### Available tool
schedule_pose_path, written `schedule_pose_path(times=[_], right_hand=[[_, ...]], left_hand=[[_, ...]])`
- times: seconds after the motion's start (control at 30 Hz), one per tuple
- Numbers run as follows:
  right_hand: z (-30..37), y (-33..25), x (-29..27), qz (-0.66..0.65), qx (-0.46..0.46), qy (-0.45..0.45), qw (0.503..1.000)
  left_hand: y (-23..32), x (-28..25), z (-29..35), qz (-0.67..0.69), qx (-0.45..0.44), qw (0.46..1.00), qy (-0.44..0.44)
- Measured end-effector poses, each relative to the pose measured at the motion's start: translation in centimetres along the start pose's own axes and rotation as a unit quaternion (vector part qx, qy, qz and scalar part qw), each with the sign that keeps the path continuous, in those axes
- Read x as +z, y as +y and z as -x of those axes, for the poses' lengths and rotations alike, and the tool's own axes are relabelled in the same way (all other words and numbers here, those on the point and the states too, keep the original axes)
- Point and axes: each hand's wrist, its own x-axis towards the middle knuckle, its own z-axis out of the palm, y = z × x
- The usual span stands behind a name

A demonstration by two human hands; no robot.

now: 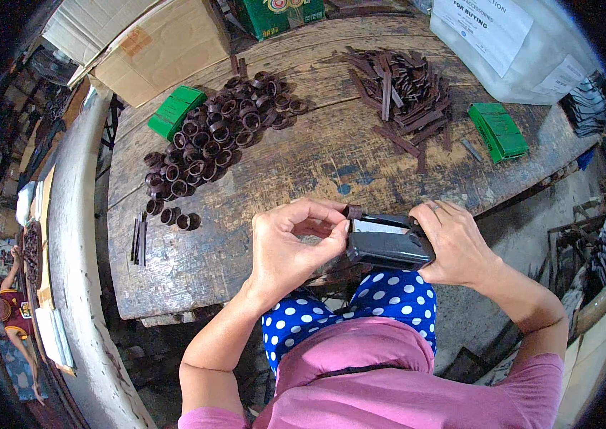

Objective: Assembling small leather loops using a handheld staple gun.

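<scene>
Green boxes [175, 111] flanking brown loops [221, 136], hands [374, 239] clamped on black stapler [389, 247]

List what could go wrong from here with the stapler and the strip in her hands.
1. The left hand pinches the small brown strip right at the mouth of the black stapler, so a fingertip could get caught.
2. The right hand holds the stapler in the air, off the wooden table; it might slip or staple crooked.
3. The finished loops reach close to the table's left edge, so a nudge may roll some off.
</scene>
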Motion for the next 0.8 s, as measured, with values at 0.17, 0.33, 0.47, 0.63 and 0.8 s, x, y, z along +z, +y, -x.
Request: schedule_pose_path(times=[0.17,0.33,0.47,0.63,0.8], right_hand=[[-0.1,0.2,0.0,0.009,0.008,-0.02,1.0],[0.4,0.5,1.0,-0.049,0.04,0.001,0.998],[0.5,-1.5,2.1,-0.256,0.088,0.028,0.962],[1.8,-6.9,6.0,-0.578,0.156,0.005,0.801],[4.2,-6.0,13.9,-0.789,-0.118,0.141,0.586]], left_hand=[[-0.1,-0.1,-0.1,-0.013,0.01,1.0,0.001],[0.2,-0.5,0.2,0.182,-0.069,0.981,0.017],[-2.0,0.0,0.1,0.339,-0.149,0.923,0.103],[-2.9,7.3,3.7,0.577,-0.234,0.781,-0.044],[-3.1,7.8,5.9,0.563,-0.288,0.773,-0.052]])
